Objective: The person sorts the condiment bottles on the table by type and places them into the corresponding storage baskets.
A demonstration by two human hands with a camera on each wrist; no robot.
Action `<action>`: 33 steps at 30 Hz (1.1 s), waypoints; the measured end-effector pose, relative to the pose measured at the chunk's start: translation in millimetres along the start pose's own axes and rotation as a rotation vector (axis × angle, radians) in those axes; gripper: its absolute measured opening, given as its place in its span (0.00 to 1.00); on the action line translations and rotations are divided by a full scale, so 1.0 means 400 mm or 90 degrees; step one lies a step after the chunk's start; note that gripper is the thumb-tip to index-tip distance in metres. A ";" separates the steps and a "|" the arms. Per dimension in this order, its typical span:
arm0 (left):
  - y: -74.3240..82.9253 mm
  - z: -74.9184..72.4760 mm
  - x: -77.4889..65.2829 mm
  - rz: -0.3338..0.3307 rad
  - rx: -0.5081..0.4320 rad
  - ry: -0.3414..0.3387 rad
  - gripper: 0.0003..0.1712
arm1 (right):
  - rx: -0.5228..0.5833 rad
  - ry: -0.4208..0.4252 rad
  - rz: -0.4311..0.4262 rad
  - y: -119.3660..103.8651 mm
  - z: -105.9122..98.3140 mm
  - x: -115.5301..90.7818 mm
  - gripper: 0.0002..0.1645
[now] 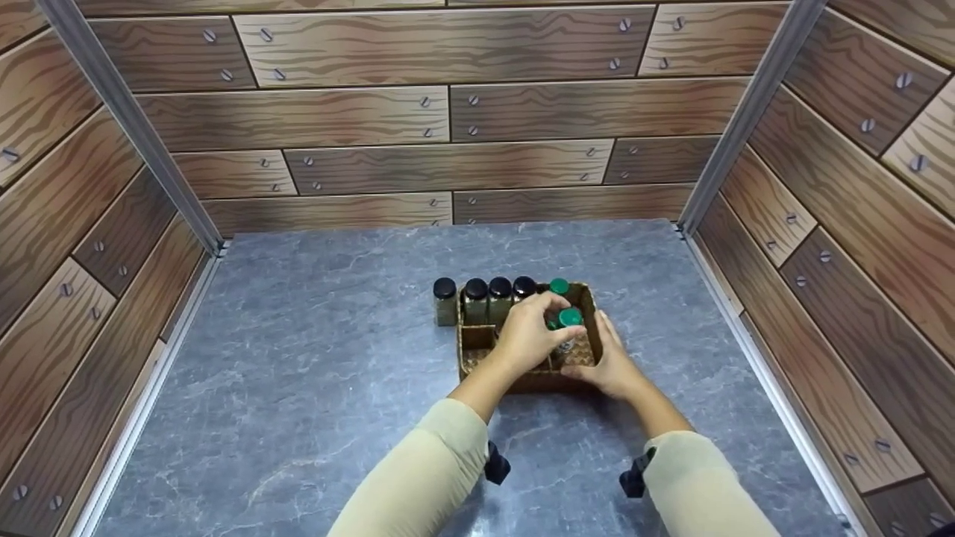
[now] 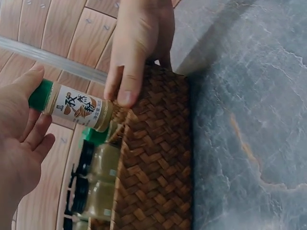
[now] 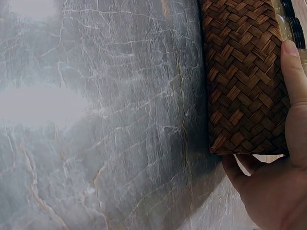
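Observation:
My left hand [image 1: 522, 339] pinches a spice jar by its green cap [image 1: 571, 317] over the right part of a brown woven basket [image 1: 537, 382]. In the left wrist view the spice jar [image 2: 79, 108] is tilted, with tan contents and a white label; its base is at the basket's opening. My right hand [image 1: 615, 367] grips the basket's near right corner, thumb over the front rim and fingers along the side. The right wrist view shows the basket [image 3: 244, 81] from the front with the right hand [image 3: 273, 194] around its end.
Black-capped jars [image 1: 475, 302] stand in a row at the back of the basket, alongside another green cap [image 1: 559, 286]. One black-capped jar [image 1: 445, 302] stands outside, left of the basket. The grey marbled table [image 1: 313, 358] is bounded by wood-patterned walls [image 1: 373, 112].

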State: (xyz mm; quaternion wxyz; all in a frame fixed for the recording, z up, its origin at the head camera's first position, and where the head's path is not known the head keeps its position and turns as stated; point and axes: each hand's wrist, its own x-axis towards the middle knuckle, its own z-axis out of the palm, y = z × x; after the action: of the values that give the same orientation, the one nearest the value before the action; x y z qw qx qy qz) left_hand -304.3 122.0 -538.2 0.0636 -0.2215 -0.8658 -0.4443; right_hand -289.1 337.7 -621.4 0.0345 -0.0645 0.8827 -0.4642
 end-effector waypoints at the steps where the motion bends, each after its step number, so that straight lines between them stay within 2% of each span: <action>1: -0.003 0.003 0.000 -0.001 0.004 -0.004 0.25 | -0.001 -0.001 0.000 0.000 0.000 0.001 0.81; 7: -0.020 0.014 -0.001 0.019 0.035 -0.034 0.23 | -0.008 -0.006 0.010 0.002 0.001 0.002 0.82; 19: -0.049 0.010 0.021 0.141 0.164 -0.149 0.22 | -0.001 -0.003 0.019 0.005 0.000 0.001 0.84; 23: -0.055 0.005 0.031 0.184 0.218 -0.169 0.24 | -0.021 -0.003 0.031 0.003 0.001 0.002 0.85; 33: -0.074 0.019 0.040 0.182 0.220 -0.174 0.25 | -0.027 -0.015 0.048 0.004 -0.004 0.001 0.85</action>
State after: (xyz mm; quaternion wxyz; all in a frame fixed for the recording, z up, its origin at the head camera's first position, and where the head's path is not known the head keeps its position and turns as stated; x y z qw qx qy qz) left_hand -331.0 118.5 -559.7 0.0453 -0.3850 -0.8894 -0.2421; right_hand -289.8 339.9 -621.7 0.0610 -0.0373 0.8937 -0.4429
